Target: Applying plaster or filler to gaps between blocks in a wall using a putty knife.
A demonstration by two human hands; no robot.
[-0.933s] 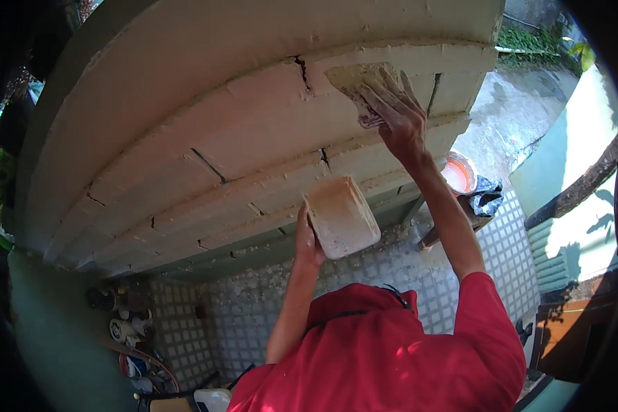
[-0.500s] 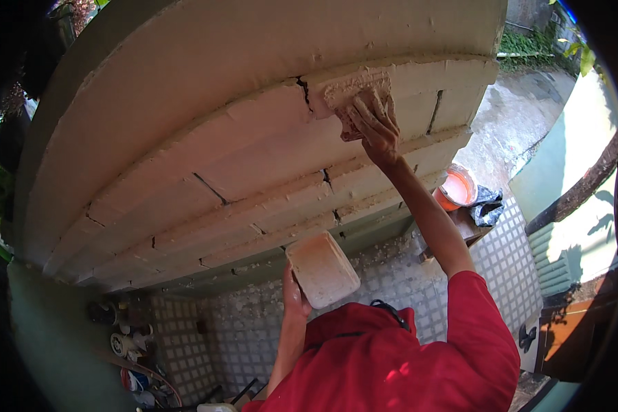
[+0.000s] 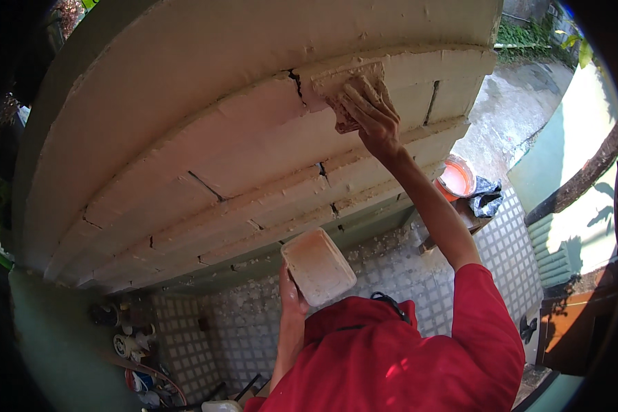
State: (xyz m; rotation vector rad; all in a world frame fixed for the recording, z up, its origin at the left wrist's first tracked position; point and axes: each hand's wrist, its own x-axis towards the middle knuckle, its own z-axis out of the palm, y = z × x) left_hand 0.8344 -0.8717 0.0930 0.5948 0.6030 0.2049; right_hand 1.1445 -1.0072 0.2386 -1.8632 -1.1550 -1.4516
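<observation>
My right hand [image 3: 371, 110], arm stretched up, presses a rectangular plaster-smeared pad [image 3: 329, 84] flat against the wall [image 3: 254, 137]. The pad's exact kind is hidden by the paste on it; my fingers lie across its face. Just left of the pad, a dark jagged crack [image 3: 296, 88] runs down the wall ledge. Lower down, my left hand [image 3: 291, 292] grips a pale rectangular plastic tub [image 3: 318, 268] by its left side. The tub is tilted, and its inside cannot be made out.
More cracks, such as a slanting one [image 3: 206, 186], mark the stepped wall bands. An orange bucket [image 3: 456, 178] with pale contents stands at the right beside a black plastic bag [image 3: 486, 198]. Assorted containers [image 3: 127, 345] sit at the lower left on the tiled floor [image 3: 254, 336].
The whole view has shifted slightly, moving the wall up and left in it. My right hand and the pad stay close beside the same crack; the tub is held much as before.
</observation>
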